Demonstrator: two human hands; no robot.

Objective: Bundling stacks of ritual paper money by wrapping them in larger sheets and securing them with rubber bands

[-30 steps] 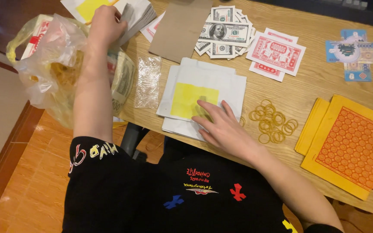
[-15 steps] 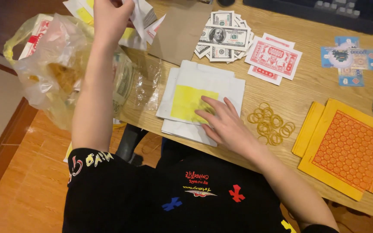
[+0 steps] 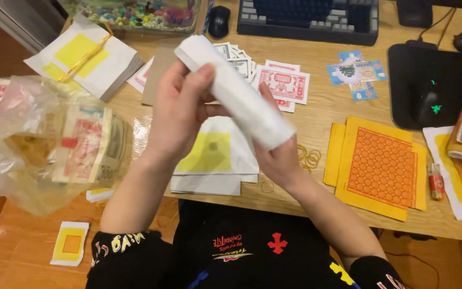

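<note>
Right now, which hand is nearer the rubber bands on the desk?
Right. The right hand holds the white paper roll just beside the rubber bands; the left hand grips the roll's upper end, farther away.

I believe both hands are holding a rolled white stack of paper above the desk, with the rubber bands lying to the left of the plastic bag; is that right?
Not quite. In the head view the rubber bands lie right of the plastic bag, beside the orange sheets. The left hand and right hand do hold the rolled white stack.
</note>
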